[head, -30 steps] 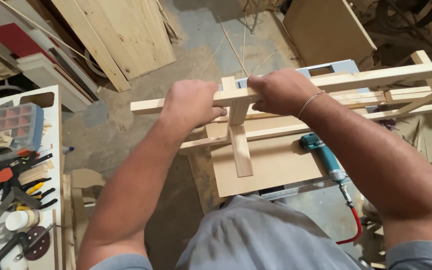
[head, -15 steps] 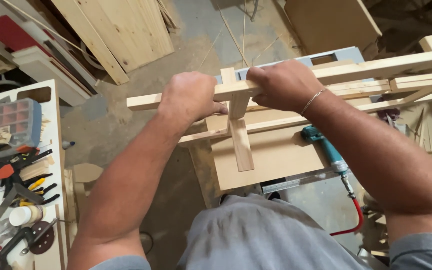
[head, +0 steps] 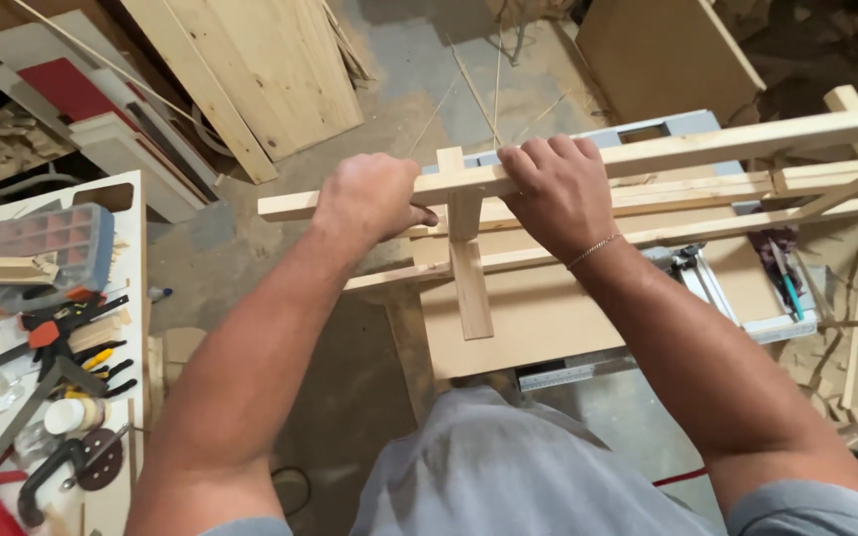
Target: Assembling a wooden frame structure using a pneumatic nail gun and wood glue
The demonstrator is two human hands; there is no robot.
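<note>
A frame of pale wooden slats is held up in front of me. My left hand (head: 367,201) grips the long top rail (head: 707,147) near its left end. My right hand (head: 558,194) grips the same rail just to the right of a short upright slat (head: 470,283) that crosses it and hangs down. A second, lower rail (head: 687,230) runs behind both wrists. A thin chain bracelet sits on my right wrist.
Below the frame stands a table saw (head: 747,298) with a wooden board (head: 548,328) on it. A white bench (head: 121,199) at the left carries a parts box (head: 37,253), clamps (head: 52,333) and hand tools. Planks (head: 250,69) lean at the back. Sawdust covers the floor.
The view has shifted a little, so the frame and both hands sit slightly lower and further left. The blue power tool on the saw is hidden now. Both grips are unchanged.
</note>
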